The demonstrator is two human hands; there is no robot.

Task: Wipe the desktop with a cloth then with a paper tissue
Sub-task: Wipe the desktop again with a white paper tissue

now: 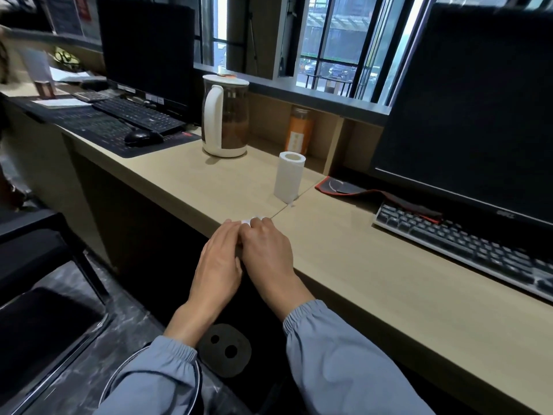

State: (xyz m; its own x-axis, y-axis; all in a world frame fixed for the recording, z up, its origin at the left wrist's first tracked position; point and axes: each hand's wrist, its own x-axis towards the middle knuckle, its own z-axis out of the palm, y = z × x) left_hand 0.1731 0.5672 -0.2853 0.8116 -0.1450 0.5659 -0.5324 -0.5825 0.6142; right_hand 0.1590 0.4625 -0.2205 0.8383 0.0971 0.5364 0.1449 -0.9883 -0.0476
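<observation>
While palm-down together at the desktop (209, 181) edge, hands (220, 259) (266, 250) curled round a paper tissue (253, 220).

tissue roll (288, 178) upright on desktop (359, 265) | paper tissue (253, 220) in front of roll, at desktop edge | right hand (266, 250) fingers curled on it | left hand (217, 259) touching right hand, grip unclear | jug (225, 115) behind-left of roll | keyboard (466, 244) right of roll

daylight comes thru the window (329, 49) behind the kettle (226, 115); bright there, dimmer indoors. soft shadow on the desktop (185, 175) just in front of the kettle. far left of the kettle the pic is blurred & smeared; right of it the monitor (466, 109) leans w/ wide-angle distortion. below the kettle, under the desk, v. dark.
</observation>
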